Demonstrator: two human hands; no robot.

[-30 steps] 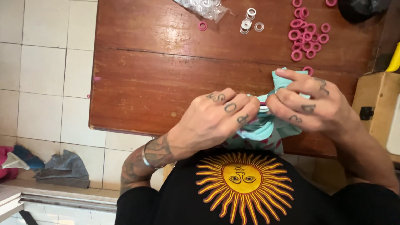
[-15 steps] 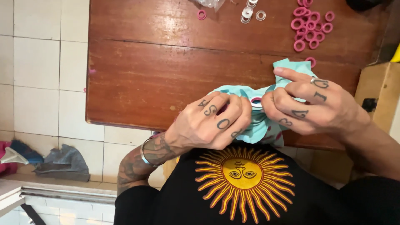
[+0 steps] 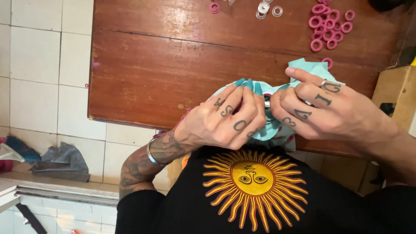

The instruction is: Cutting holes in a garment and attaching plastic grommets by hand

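Item 1: turquoise cloth [image 3: 308, 69], bunched at the near edge of the wooden table [image 3: 173, 65], just above our black shirt [image 3: 255, 203].

Item 2: left hand [image 3: 221, 121], fingers curled tight, pinching the cloth's left side.

Item 3: right hand [image 3: 320, 108], fingers bent and closed on the cloth's right side, touching the left hand; a small pale piece shows between them, too hidden to identify.

Item 4: pink rings [image 3: 329, 26], piled far right; 1 lone pink ring [image 3: 214, 7] far centre; clear rings [image 3: 268, 8] beside it.

Handling note: we judge both pinches should stay close together, the cloth kept taut, pressure even.
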